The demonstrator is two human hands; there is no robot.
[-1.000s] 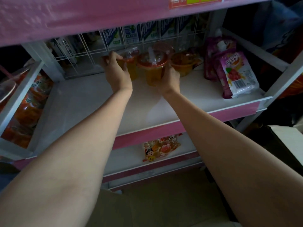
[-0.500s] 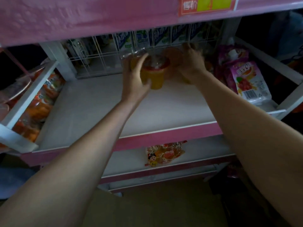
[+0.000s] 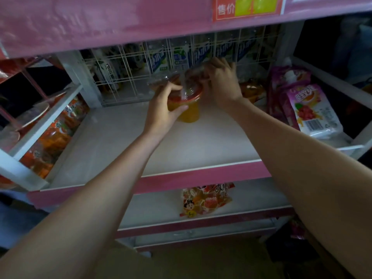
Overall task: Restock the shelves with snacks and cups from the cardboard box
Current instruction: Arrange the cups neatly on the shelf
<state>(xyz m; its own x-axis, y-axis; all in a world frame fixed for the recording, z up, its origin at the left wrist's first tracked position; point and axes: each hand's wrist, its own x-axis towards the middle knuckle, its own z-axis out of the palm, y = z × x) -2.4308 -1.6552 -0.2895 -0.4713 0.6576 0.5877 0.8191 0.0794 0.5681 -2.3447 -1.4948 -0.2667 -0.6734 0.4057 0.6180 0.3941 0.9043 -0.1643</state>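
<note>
Shelf unit: the pink-edged rack (image 3: 201, 172) fills your view; both your arms reach in over its middle white board.
Wire back panel: the grid (image 3: 128, 77) stands just beyond your fingertips, with drink cartons (image 3: 159, 61) lined up behind it.
Left side bin: well to the left of your left hand, a slanted white frame (image 3: 40, 125) holds orange snack packets (image 3: 50, 141).
Purple pouches: to the right of your right hand, spouted pouches (image 3: 310, 109) lean at the shelf's right end, the front one showing a barcode.
Lower shelf: below your forearms, one cartoon-printed snack bag (image 3: 205, 200) lies on the next board down.
Front cup: the orange jelly cup (image 3: 190, 111) with a red rim and clear lid stands upright on the shelf between your hands.
Left hand: your left hand (image 3: 163, 109) grasps that cup, thumb and fingers curled round its left side near the rim.
Right hand: your right hand (image 3: 221, 85) sits just right of and behind the cup, fingers bent over a second clear-lidded cup (image 3: 196, 72) at the back; blur hides whether you truly grip it.
Third cup: another orange cup (image 3: 251, 91) sits just right of your right wrist, beside the pouches.
</note>
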